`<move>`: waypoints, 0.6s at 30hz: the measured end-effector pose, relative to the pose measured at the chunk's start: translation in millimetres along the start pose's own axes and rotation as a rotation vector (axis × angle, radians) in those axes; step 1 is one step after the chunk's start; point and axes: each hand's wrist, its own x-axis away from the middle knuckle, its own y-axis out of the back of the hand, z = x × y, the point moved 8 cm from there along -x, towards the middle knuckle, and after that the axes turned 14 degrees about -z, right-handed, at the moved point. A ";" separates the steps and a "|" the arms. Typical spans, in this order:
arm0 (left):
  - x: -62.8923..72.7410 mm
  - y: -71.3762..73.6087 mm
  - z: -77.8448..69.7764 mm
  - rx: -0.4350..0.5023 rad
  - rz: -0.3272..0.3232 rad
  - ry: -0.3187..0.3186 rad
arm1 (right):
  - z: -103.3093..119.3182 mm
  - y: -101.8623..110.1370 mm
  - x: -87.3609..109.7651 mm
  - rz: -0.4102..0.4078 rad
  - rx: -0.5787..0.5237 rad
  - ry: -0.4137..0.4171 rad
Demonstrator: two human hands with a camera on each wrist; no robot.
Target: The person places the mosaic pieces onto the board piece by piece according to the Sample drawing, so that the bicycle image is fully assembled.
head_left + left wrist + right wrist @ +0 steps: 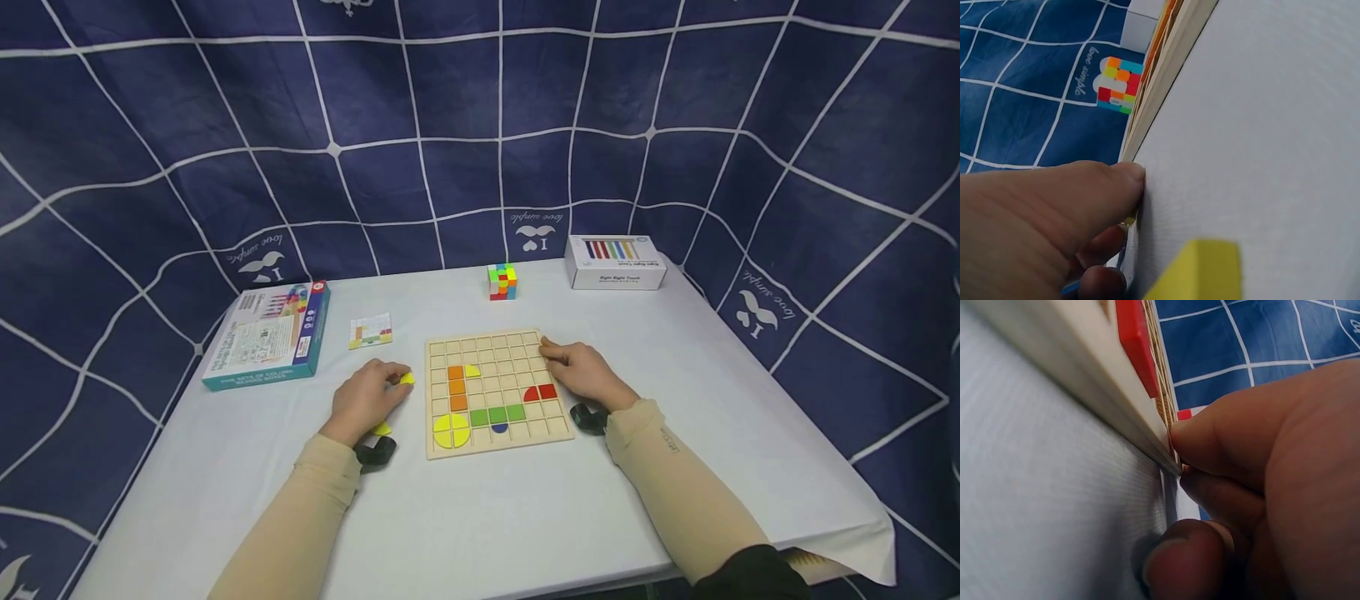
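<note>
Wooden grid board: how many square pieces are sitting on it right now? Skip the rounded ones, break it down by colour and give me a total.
Orange squares: 3
Green squares: 3
Red square: 1
Total: 7

Navy cloth (457, 96) with white grid lines behind and beside table (487, 525) draped in white.

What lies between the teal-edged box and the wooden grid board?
The head view shows, between the teal-edged box and the grid board, a printed card, the left hand pinching a yellow piece, and another yellow piece near its wrist.
</note>
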 end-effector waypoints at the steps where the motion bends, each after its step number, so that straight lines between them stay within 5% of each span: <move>1: -0.3 -0.3 0.1 0.001 0.000 0.001 | -0.3 0.2 -0.1 -0.002 0.000 -0.001; 18: 1.0 2.4 -4.3 -0.007 -0.048 -0.029 | -0.9 0.3 0.2 -0.007 0.017 -0.001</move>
